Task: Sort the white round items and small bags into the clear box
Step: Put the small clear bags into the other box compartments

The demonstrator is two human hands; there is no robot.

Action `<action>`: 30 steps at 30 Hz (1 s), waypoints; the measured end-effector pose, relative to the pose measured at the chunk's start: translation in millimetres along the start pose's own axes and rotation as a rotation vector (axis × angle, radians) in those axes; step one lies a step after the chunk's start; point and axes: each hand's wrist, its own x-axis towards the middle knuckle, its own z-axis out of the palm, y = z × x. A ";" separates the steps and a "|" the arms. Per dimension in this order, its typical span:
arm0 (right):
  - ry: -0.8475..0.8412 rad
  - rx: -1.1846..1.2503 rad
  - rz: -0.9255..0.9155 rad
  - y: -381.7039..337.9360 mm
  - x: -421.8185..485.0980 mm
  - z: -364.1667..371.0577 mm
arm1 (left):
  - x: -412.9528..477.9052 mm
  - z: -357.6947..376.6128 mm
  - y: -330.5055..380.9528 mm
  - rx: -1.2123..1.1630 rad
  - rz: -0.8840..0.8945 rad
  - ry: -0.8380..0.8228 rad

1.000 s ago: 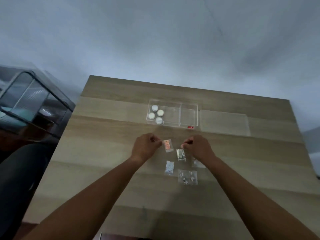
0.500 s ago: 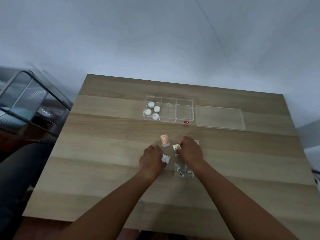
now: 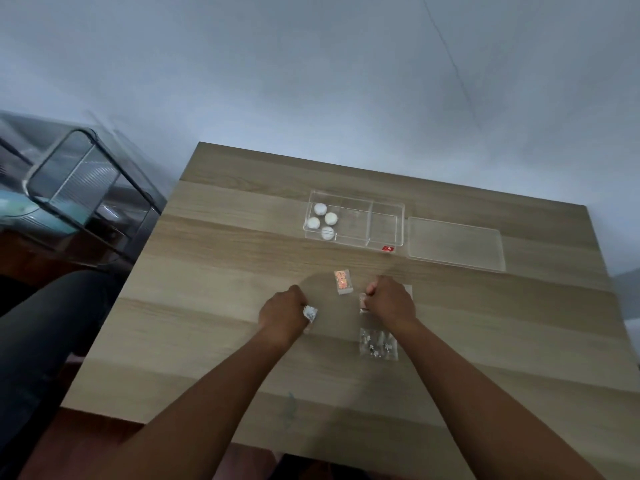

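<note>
A plain indoor room, home or office (which one cannot be told): a light wood-grain tabletop pushed against a bare pale wall, and beside it a glass-and-metal side table standing on a reddish-brown floor.

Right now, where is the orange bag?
In the head view the orange bag lies flat on the table, between the clear box and both hands, nearer the right hand.
</note>
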 end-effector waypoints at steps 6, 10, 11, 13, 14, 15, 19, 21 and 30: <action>-0.010 0.006 -0.029 -5.9 2.1 -2.8 | 8.3 -10.5 -7.8 -0.239 -0.041 -0.108; 0.011 0.163 -0.076 -14.6 8.6 -7.5 | 15.0 -22.0 -9.4 -0.486 -0.093 -0.155; 0.002 0.214 -0.096 -18.5 10.1 -8.0 | 17.3 -23.9 -10.4 -0.522 -0.092 -0.149; -0.016 0.302 -0.119 -27.6 12.7 -6.5 | 21.8 -25.1 -13.6 -0.584 -0.091 -0.129; -0.016 0.313 -0.130 -32.1 14.6 -4.5 | 23.7 -24.8 -15.5 -0.608 -0.088 -0.123; -0.012 0.303 -0.141 -36.0 16.4 -1.9 | 25.0 -24.1 -17.5 -0.622 -0.084 -0.117; -0.013 0.195 -0.128 -43.9 24.0 7.0 | 25.7 -21.1 -23.1 -0.664 -0.051 -0.075; -0.005 0.114 -0.119 -43.4 25.3 9.2 | 25.3 -20.4 -23.3 -0.687 -0.038 -0.061; 0.034 -0.004 -0.148 -47.9 25.3 11.1 | 33.8 -19.9 -29.0 -0.714 -0.057 -0.062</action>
